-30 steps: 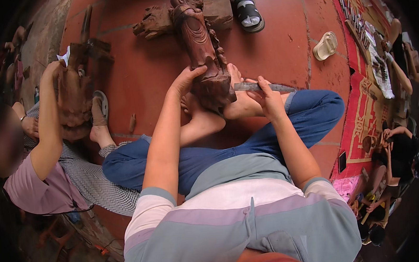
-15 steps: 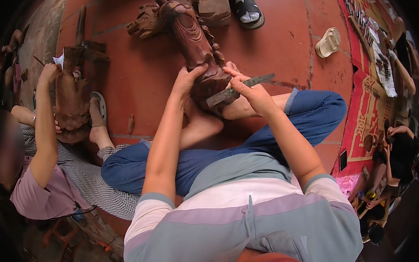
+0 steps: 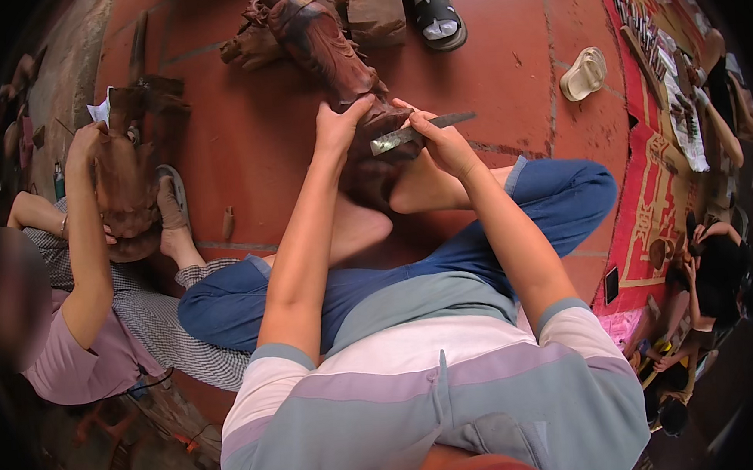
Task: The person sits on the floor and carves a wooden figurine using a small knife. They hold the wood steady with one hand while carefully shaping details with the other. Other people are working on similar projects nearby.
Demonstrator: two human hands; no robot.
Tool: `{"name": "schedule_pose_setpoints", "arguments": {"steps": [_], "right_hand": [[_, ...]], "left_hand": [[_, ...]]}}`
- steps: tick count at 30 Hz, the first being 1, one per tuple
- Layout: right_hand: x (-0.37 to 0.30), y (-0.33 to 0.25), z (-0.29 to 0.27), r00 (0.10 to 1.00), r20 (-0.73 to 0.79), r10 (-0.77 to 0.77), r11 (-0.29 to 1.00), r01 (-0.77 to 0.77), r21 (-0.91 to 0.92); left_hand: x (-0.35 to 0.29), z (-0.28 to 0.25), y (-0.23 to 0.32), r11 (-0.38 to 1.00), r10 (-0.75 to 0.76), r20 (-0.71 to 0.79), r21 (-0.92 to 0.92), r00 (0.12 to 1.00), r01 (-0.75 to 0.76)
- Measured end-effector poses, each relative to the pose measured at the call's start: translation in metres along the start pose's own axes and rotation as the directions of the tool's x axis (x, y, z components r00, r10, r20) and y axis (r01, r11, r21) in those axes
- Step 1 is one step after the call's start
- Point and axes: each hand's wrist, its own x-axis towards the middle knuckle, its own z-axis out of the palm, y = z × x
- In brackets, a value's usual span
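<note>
A carved, reddish-brown wooden statue [image 3: 318, 49] of a robed figure leans away from me, its base between my bare feet. My left hand [image 3: 340, 134] is closed around the left side of the statue just above its base, thumb on top. In my right hand [image 3: 441, 140] a flat grey metal file [image 3: 409, 135], tapering at one end, is gripped between thumb and fingers. It slants across the right side of the base. The fingertips of that hand reach the wood; whether the file touches it is unclear.
Beyond the statue lie a wood block [image 3: 376, 13] and a strapped sandal [image 3: 436, 12]. A beige clog [image 3: 584, 74] sits on the right, beside a red mat [image 3: 650, 192] with tools. At left, a co-worker holds another wooden carving [image 3: 127, 181].
The statue has tipped farther away and slightly left. Both my hands have moved up with it. The file has shifted a little and lies flatter across the base.
</note>
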Motion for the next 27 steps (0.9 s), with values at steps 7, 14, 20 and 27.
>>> {"name": "schedule_pose_setpoints", "arguments": {"steps": [7,14,20,27], "right_hand": [[0.003,0.008,-0.002,0.999,-0.047,-0.004,0.988,0.011,0.156],[0.002,0.004,-0.009,0.993,-0.116,-0.015,0.999,0.011,-0.035],[-0.012,-0.036,0.015,0.879,-0.425,-0.217,0.969,0.142,-0.2],[0.021,-0.074,0.065,0.879,-0.242,-0.411,0.853,0.277,-0.443]], "left_hand": [[0.022,0.006,-0.023,0.969,0.059,-0.076,0.242,0.995,-0.039],[0.015,0.008,-0.017,0.927,0.047,-0.076,0.375,0.996,-0.015],[-0.026,-0.016,-0.054,0.907,0.233,-0.14,0.389,0.962,-0.163],[-0.061,-0.007,-0.054,0.817,0.034,-0.348,0.55,0.937,0.175]]}}
